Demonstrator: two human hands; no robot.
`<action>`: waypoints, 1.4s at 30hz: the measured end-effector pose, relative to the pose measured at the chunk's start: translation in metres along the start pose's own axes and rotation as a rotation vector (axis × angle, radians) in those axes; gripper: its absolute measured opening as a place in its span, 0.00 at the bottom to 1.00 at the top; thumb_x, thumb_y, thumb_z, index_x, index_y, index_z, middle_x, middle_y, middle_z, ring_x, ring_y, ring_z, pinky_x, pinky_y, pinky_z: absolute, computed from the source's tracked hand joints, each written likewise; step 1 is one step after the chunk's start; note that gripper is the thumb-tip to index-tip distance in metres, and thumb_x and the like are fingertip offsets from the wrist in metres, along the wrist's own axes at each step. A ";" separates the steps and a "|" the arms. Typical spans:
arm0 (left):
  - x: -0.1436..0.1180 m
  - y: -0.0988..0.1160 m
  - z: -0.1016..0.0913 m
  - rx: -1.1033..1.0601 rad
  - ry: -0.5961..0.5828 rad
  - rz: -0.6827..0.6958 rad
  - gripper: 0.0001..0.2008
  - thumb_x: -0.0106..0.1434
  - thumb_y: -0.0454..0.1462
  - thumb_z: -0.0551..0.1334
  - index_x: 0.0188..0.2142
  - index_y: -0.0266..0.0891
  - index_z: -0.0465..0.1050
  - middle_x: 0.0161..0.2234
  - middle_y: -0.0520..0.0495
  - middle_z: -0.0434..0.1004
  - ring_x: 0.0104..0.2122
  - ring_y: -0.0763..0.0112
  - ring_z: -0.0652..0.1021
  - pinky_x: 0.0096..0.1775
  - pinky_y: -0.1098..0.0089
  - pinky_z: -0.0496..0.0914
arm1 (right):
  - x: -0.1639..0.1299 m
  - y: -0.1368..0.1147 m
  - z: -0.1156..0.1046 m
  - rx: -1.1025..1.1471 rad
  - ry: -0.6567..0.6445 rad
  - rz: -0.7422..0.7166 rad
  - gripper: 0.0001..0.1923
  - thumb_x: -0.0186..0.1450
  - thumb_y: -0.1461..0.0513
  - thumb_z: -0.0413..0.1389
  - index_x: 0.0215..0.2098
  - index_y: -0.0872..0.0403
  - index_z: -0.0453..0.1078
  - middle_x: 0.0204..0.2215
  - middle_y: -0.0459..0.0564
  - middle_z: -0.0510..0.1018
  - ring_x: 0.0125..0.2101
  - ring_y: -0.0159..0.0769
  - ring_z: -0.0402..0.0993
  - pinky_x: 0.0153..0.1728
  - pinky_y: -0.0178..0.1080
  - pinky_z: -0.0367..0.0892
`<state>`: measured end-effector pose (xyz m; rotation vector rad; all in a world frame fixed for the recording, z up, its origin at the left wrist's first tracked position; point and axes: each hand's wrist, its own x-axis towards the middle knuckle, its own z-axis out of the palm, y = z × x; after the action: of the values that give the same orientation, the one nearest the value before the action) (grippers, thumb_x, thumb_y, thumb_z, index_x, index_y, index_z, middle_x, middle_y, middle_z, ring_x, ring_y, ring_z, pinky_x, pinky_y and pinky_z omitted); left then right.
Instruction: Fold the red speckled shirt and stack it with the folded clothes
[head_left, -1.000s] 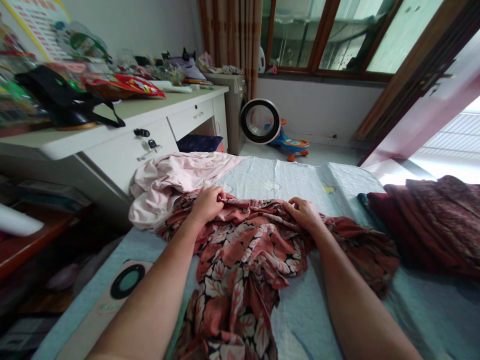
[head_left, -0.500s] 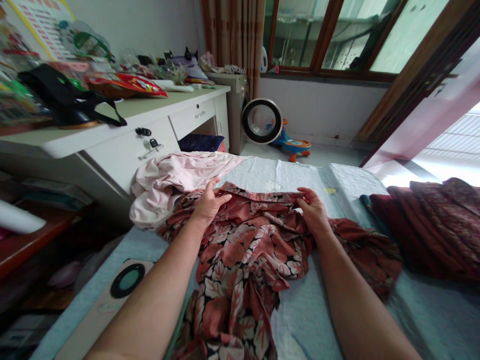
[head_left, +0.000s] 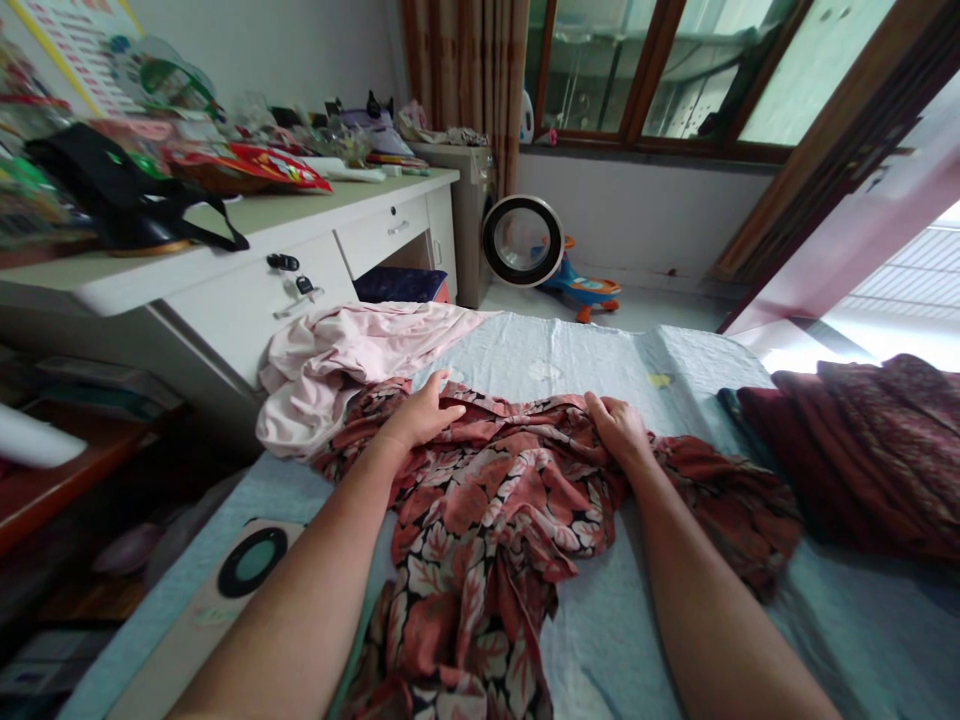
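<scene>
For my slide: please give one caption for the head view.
Both hands, left hand and right hand, press a floral garment on the bed.

left hand (head_left: pixel 421 416) laid flat on red floral garment (head_left: pixel 487 520), fingers spread | right hand (head_left: pixel 619 428) curled on its far edge | garment crumpled on pale blue bedspread (head_left: pixel 675 370) | pink cloth (head_left: pixel 352 360) touching it at left | dark red fabrics (head_left: pixel 862 450) at right

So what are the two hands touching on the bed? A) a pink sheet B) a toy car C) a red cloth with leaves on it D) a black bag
C: the left hand and the right hand both rest on the far edge of the red leaf-print cloth, which lies crumpled on the bed; the pink sheet lies beside it, left of the left hand.
</scene>
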<state>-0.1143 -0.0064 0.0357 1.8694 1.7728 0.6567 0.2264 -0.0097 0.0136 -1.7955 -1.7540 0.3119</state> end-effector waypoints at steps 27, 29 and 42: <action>0.006 -0.002 0.015 0.045 0.168 0.147 0.28 0.61 0.32 0.53 0.61 0.38 0.62 0.48 0.40 0.77 0.44 0.59 0.78 0.51 0.60 0.69 | -0.002 -0.009 0.012 0.051 -0.163 -0.269 0.16 0.63 0.51 0.54 0.25 0.51 0.73 0.28 0.51 0.77 0.32 0.40 0.71 0.39 0.39 0.63; 0.006 -0.002 0.015 -0.029 0.167 0.168 0.28 0.61 0.33 0.53 0.62 0.39 0.62 0.46 0.42 0.78 0.42 0.61 0.78 0.51 0.60 0.70 | -0.002 -0.008 0.014 0.162 -0.121 -0.284 0.11 0.61 0.54 0.55 0.28 0.51 0.74 0.31 0.51 0.78 0.35 0.41 0.72 0.42 0.41 0.64; 0.005 -0.003 0.010 -0.093 0.050 0.067 0.21 0.59 0.42 0.61 0.51 0.40 0.69 0.38 0.46 0.79 0.34 0.65 0.78 0.40 0.66 0.70 | 0.002 0.001 0.006 0.201 0.084 0.067 0.23 0.63 0.44 0.51 0.41 0.52 0.75 0.22 0.46 0.70 0.25 0.36 0.65 0.28 0.37 0.58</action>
<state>-0.1100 -0.0017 0.0268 1.8716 1.6868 0.8033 0.2241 -0.0059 0.0089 -1.7003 -1.5497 0.4189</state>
